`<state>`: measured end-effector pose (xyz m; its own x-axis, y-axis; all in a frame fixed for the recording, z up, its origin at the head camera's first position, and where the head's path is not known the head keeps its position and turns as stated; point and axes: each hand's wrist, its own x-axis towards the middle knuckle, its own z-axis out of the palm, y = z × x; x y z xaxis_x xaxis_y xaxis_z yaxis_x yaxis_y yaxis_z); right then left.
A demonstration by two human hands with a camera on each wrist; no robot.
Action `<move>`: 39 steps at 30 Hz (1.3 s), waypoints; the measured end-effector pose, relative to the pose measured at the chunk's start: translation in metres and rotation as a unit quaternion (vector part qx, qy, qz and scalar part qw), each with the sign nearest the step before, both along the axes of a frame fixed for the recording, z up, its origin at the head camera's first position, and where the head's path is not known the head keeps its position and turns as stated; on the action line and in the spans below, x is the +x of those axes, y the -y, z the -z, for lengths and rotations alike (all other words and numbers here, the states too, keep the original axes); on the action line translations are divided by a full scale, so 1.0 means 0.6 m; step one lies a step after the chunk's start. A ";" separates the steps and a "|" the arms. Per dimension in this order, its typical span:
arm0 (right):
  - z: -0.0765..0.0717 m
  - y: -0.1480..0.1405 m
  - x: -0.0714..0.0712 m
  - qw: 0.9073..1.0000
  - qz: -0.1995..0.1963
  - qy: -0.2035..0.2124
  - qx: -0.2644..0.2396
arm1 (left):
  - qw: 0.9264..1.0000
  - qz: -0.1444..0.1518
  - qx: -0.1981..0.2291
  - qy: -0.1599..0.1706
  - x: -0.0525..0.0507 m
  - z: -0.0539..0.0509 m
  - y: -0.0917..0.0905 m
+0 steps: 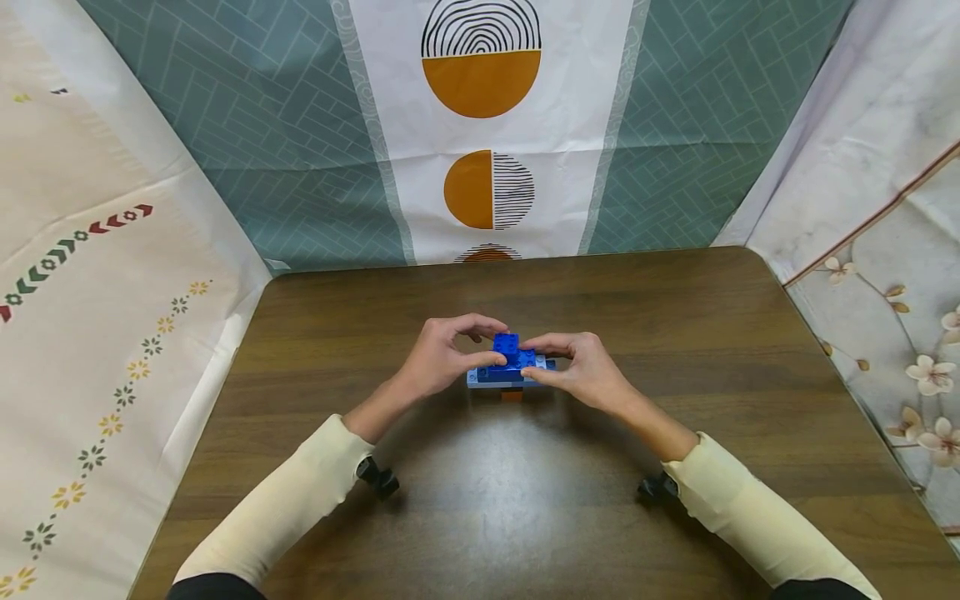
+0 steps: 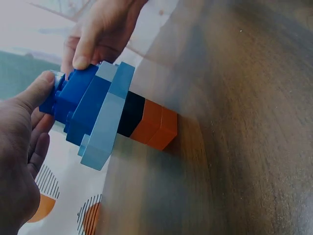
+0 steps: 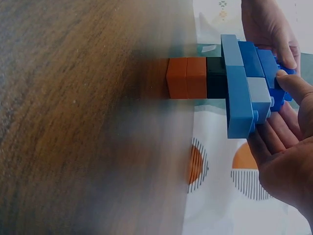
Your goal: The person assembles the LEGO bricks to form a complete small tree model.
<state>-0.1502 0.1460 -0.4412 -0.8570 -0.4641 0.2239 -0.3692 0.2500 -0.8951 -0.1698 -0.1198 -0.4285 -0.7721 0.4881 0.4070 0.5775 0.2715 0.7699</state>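
A toy brick build stands upright on the table between the two hands. At its base are two orange bricks (image 2: 161,125), with a black brick (image 3: 215,77) above them. Wider light blue bricks (image 3: 238,100) lie across that column, and dark blue bricks (image 2: 90,110) are stacked over them. My left hand (image 1: 441,357) pinches the small top blue brick (image 1: 506,342) between thumb and fingers. My right hand (image 1: 581,368) grips the blue brick (image 2: 78,88) just below, thumb on the near side. Its fingers reach round the far side, partly hidden in the head view.
The brown wooden table (image 1: 510,508) extends around the build. A patterned cloth (image 1: 300,167) hangs behind its far edge, with more cloths (image 1: 885,275) at the sides. Each wrist carries a small black camera (image 1: 378,477).
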 end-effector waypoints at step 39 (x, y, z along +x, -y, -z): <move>-0.003 -0.002 -0.007 1.000 -0.008 0.006 0.014 | 0.999 0.022 -0.020 -0.015 0.012 0.010 -0.013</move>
